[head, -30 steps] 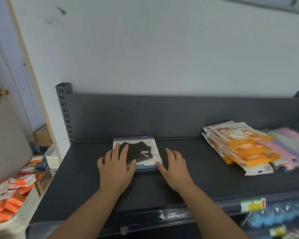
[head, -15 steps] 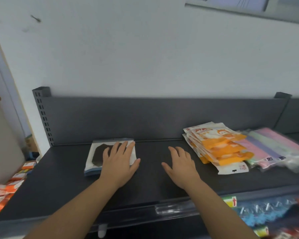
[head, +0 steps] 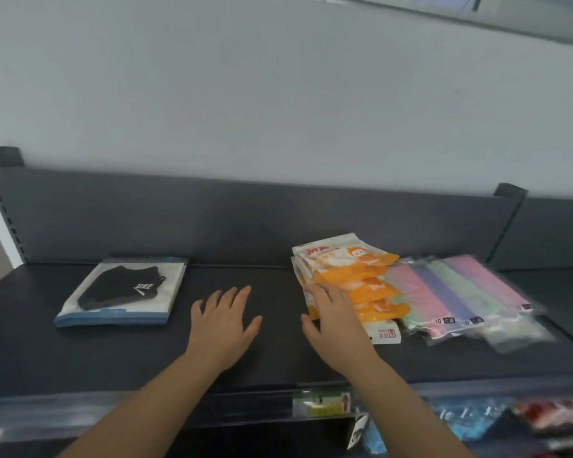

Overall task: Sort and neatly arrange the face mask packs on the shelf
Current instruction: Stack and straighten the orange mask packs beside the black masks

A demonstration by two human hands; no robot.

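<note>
— So, what carries everything?
— One dark grey shelf (head: 80, 358), with one upright back panel (head: 212, 223) along its rear edge.
— How many groups of packs lie on it?
— Three. The widest is a fan of pastel packs (head: 460, 292) toward the shelf's right end, overlapping in pink, purple and green. It is blurred. I count at least four and cannot be surer.
— And the next?
— One pile of orange-and-white packs (head: 354, 269), lapping over the pastels' left side and reaching nearly to the rear edge. At least four orange bands show, slipped askew.
— The dark one?
— One black mask pack (head: 123, 289) tops a squared pile at the rear edge, toward the left end. How many lie beneath, I cannot tell.
— And the hands?
— Two. The left hand (head: 224, 322) lies flat on the bare shelf between the black pile and the orange pile, fingers spread, holding nothing. The right hand (head: 334, 322) lays straight fingers on the orange pile's left edge, thumb splayed aside, gripping nothing.
— Anything smaller?
— One yellow-green price label (head: 321, 404) on the shelf's front edge, below the right wrist.
</note>
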